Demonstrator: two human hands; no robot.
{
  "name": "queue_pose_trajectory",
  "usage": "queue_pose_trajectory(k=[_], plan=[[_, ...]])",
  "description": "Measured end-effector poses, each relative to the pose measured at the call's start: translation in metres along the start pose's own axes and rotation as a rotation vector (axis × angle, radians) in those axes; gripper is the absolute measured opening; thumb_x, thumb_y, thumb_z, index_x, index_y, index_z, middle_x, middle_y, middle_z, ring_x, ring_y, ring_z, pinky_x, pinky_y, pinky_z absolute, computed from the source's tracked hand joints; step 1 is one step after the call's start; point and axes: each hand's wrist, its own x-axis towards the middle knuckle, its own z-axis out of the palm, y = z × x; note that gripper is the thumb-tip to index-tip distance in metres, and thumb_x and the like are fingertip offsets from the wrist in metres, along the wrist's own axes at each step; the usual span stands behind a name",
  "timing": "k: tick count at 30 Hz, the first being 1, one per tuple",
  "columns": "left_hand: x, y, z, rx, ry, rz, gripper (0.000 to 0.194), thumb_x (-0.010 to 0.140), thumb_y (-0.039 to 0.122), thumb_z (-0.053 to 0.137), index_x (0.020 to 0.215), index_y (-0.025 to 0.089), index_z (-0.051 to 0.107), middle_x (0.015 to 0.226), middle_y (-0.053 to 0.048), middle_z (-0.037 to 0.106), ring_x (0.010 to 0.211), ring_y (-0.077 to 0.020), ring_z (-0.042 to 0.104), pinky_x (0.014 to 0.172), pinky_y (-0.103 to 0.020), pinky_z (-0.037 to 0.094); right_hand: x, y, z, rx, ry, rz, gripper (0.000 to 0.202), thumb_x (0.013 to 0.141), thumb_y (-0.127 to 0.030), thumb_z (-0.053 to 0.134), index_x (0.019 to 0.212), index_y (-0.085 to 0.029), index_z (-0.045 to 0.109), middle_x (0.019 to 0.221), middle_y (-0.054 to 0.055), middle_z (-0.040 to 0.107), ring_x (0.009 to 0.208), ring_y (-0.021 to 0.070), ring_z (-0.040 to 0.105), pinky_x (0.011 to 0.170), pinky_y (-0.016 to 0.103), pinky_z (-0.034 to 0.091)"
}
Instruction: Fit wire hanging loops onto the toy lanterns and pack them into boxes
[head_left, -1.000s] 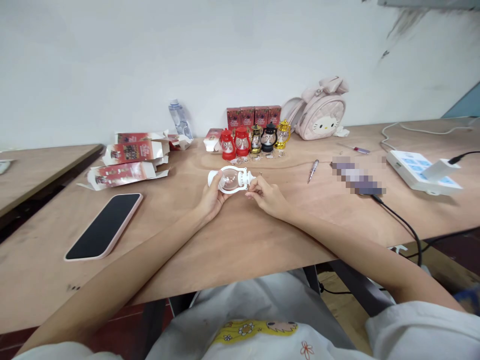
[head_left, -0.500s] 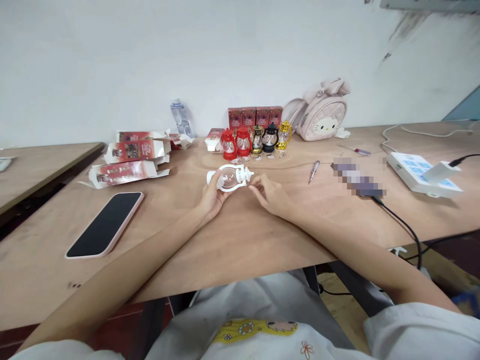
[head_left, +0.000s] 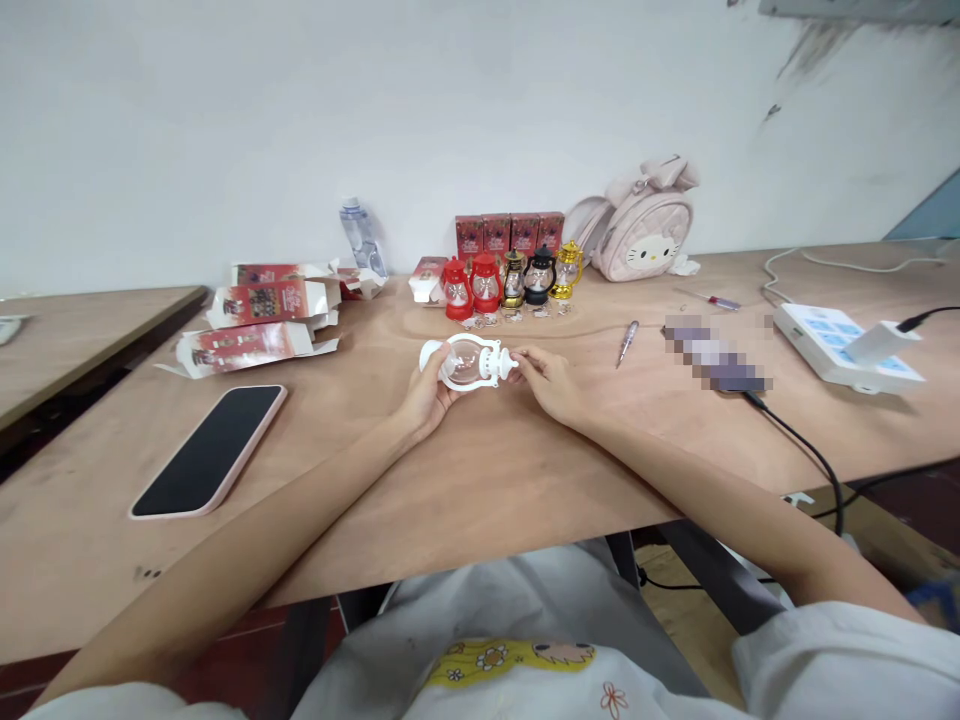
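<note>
A small white lantern (head_left: pixel 469 362) with a clear globe lies sideways above the table, its pointed top facing right. My left hand (head_left: pixel 430 398) is closed around its base, thumb on top. The fingers of my right hand (head_left: pixel 546 383) pinch the lantern's pointed tip. Behind stand two red lanterns (head_left: pixel 486 284), a bronze-black one (head_left: pixel 514 280), a black one (head_left: pixel 540 277) and a gold one (head_left: pixel 567 271), with small metal rings in front of them.
Opened red boxes (head_left: pixel 247 347) and a pink-edged phone (head_left: pixel 212 450) lie left. At the back are a bottle (head_left: pixel 363 238), upright red boxes (head_left: pixel 510 232) and a pink bag (head_left: pixel 646 238). Rightward are a small screwdriver (head_left: pixel 628 343), a cabled phone (head_left: pixel 712 358) and a power strip (head_left: pixel 846 348).
The lantern has moved slightly right and turned more level. My right hand's fingers, near its tip before, now touch and grip the tip.
</note>
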Motion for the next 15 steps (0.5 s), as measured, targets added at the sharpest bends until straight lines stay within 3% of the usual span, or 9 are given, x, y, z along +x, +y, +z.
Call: queue_pose_trajectory(k=[7,15], plan=[[-0.0052,-0.0001,0.0058,0.113,-0.027,-0.022,0.023,0.076,0.028,0.068,0.090,0.013,0.059,0.085,-0.007,0.071,0.085,-0.0208,0.069,0.079,-0.039,0.059,-0.0013,0.0001,-0.0082,-0.388,-0.016,-0.213,0.029,0.095,-0.028,0.038,0.093,-0.020,0.066,0.084,0.004,0.071,0.076,0.0168,0.064,0.071,0.026,0.046],[-0.0062,-0.0011,0.0055,0.117,-0.017,-0.003,0.026,0.073,0.029,0.070,0.091,0.015,0.057,0.085,-0.006,0.070,0.084,-0.0202,0.069,0.079,-0.040,0.059,-0.0012,0.0036,-0.0087,-0.474,-0.014,-0.288,0.029,0.095,-0.024,0.037,0.093,-0.020,0.065,0.088,0.006,0.071,0.082,0.0177,0.064,0.073,0.026,0.045]])
